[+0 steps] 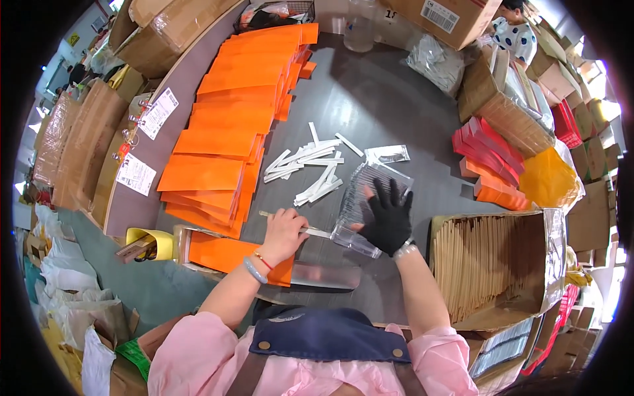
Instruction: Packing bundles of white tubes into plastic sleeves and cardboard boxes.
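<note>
My bare left hand [284, 232] is closed around a thin pale strip [319, 232], whose ends stick out on both sides of the fingers. The right end of the strip reaches the edge of a stack of clear plastic sleeves [358, 204]. Over that stack my right hand [388, 214], in a black glove with some bare fingertips, lies with its fingers spread. Behind my hands is a loose pile of short white strips [304, 160]. A small clear packet [388, 154] touches the far end of the sleeves.
Overlapping orange card sheets [218, 142] cover the table's left side. Nearer me, an orange sheet [224, 254] sits in a shallow box beside a metal plate [323, 275]. At right stand a carton of brown cards [479, 264] and red bundles [485, 152]. A clear jar [359, 30] stands at the back.
</note>
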A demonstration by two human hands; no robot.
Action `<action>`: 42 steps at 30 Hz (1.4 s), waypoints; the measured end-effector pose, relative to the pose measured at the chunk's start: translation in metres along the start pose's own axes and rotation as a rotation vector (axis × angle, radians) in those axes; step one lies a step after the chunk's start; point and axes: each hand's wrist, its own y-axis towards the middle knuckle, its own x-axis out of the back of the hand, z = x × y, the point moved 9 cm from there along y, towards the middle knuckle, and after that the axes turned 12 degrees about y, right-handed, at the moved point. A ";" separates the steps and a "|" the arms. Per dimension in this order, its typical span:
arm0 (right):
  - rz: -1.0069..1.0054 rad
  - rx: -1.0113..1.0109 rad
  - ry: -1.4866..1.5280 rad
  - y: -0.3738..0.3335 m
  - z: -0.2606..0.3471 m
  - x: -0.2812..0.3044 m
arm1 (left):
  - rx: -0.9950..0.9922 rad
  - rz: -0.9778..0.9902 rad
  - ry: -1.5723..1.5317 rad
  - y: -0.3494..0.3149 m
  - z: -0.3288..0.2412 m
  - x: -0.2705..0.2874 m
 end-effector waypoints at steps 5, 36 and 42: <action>-0.529 -0.096 0.398 -0.096 -0.052 0.082 | -0.073 0.026 -0.040 0.002 0.008 -0.013; -0.849 -1.004 0.394 -0.308 -0.165 0.101 | -0.304 0.253 -0.301 0.011 -0.082 -0.023; -0.335 -0.258 0.409 -0.186 -0.027 0.061 | -0.291 0.273 -0.213 -0.043 -0.063 0.001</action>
